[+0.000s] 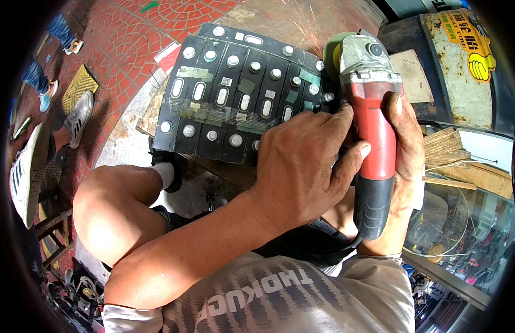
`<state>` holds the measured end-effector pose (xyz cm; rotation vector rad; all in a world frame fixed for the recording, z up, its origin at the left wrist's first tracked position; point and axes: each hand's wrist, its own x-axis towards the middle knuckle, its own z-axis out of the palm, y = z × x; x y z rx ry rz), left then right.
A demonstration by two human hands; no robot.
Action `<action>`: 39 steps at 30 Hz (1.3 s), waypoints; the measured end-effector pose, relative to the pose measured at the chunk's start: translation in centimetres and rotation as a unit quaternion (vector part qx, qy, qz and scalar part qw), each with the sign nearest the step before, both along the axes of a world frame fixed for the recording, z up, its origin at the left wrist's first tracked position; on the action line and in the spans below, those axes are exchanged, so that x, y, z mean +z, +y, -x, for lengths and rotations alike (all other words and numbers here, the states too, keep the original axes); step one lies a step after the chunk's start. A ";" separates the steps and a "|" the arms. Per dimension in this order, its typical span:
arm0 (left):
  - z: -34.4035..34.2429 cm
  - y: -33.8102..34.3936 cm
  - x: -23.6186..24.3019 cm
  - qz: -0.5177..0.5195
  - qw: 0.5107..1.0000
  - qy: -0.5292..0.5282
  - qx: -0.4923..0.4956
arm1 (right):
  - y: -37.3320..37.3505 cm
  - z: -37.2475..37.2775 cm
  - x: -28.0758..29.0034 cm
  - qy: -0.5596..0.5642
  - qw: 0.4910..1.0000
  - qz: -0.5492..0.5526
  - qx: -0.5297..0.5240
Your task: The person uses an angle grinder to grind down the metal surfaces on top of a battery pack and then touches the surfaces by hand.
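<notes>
I wear a short-sleeved, pale grey T-shirt (246, 302) with dark, jagged vertical stripes down its front, big light block lettering over them, and plain sleeves (374, 283). Below it show my dark shorts (302, 244), and at my left ankle a light grey sock (167, 173) above a dark shoe (174, 186). My left hand (302, 164) and right hand (407, 144) are bare, as are my forearms (213, 236).

Bright, hard light; glare on bare knee (119, 219), left of the left grip (307, 161); sharp centre; fisheye-bent edges, black rim.
</notes>
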<state>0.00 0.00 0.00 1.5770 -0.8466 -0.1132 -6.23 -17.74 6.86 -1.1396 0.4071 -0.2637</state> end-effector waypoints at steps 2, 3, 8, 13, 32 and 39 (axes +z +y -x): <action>0.0 0.0 0.0 0.005 1.000 -0.003 0.002 | 0.2 0.0 -0.1 -0.001 1.000 -0.002 -0.008; -0.1 0.0 0.0 0.005 1.000 -0.005 0.002 | 0.2 0.0 0.0 0.000 1.000 0.001 -0.009; -0.1 0.1 -0.1 0.004 1.000 -0.007 -0.003 | -0.3 0.0 0.1 -0.004 1.000 0.016 0.018; -0.1 0.2 -0.4 0.016 1.000 -0.009 0.005 | 0.4 -0.3 0.0 -0.023 1.000 0.017 0.012; -0.1 0.0 -0.4 0.017 1.000 -0.013 -0.001 | -0.3 0.3 -0.5 -0.012 0.999 0.032 0.009; -0.2 0.2 -0.3 0.017 1.000 -0.011 -0.005 | 0.1 0.1 -0.5 -0.014 1.000 0.026 0.007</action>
